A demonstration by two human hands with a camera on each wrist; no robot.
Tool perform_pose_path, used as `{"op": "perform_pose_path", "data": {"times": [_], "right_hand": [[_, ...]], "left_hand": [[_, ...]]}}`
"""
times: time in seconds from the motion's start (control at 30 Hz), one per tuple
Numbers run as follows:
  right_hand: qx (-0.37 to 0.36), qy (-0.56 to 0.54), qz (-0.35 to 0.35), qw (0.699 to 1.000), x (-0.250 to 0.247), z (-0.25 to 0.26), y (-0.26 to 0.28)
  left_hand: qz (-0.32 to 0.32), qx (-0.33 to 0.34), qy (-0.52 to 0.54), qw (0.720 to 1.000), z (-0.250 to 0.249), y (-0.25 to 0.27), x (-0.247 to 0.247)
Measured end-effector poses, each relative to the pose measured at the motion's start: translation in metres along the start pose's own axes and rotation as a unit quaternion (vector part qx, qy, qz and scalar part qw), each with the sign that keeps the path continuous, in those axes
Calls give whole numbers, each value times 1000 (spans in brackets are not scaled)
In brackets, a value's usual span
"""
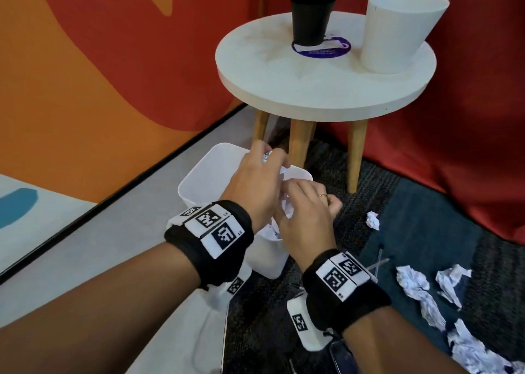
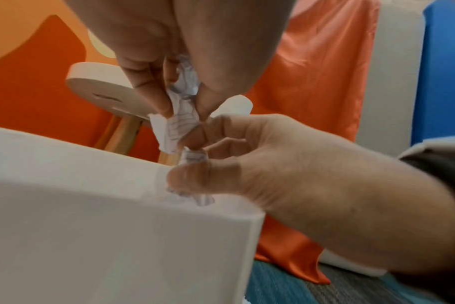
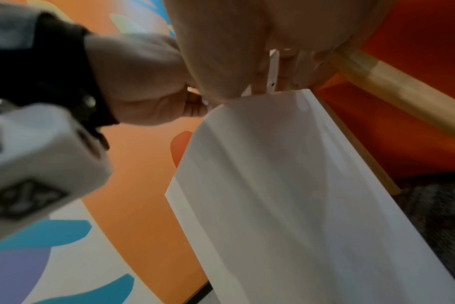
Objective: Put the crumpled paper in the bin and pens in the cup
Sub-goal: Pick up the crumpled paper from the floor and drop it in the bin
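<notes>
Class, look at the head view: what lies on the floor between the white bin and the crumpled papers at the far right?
In the head view, between the bin and those papers lie dark carpet, one small paper ball and pens.

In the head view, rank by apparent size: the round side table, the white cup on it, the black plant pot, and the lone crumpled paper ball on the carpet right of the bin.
Largest to smallest as they look:
1. round side table
2. white cup
3. black plant pot
4. lone crumpled paper ball
</notes>
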State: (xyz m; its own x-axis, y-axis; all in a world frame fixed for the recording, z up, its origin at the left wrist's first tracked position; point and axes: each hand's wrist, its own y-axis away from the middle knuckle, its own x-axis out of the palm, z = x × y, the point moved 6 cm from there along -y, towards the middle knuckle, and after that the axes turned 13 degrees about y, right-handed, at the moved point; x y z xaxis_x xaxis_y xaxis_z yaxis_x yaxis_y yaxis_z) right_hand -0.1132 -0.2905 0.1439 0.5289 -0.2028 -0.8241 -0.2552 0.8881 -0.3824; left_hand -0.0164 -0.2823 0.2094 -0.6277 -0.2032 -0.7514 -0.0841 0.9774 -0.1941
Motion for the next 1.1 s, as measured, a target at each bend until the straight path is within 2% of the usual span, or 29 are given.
{"op": "perform_pose_path", "data": {"times": [0.27,0.43,0.57,0.77,0.93,1.1], "right_hand": [[1,59,75,995,10,-6,-1],[46,-20,-4,999,2,-18,6],[67,-45,-32,996,-6,-28,13],[87,-57,-19,994,-11,-51,27],[126,-39,49,990,-8,-91,74],[181,-7,160,970,-5,-138,132]], "left_hand": [[39,-62,-75,994,35,11,12],[105,-97,-174,974,41,14,18],[91,-70,-176,978,26,11,15],[36,19,-114,993,-25,9,16],[70,75,-44,994,-81,10,39],[161,69,-31,984,-116,20,87]]}}
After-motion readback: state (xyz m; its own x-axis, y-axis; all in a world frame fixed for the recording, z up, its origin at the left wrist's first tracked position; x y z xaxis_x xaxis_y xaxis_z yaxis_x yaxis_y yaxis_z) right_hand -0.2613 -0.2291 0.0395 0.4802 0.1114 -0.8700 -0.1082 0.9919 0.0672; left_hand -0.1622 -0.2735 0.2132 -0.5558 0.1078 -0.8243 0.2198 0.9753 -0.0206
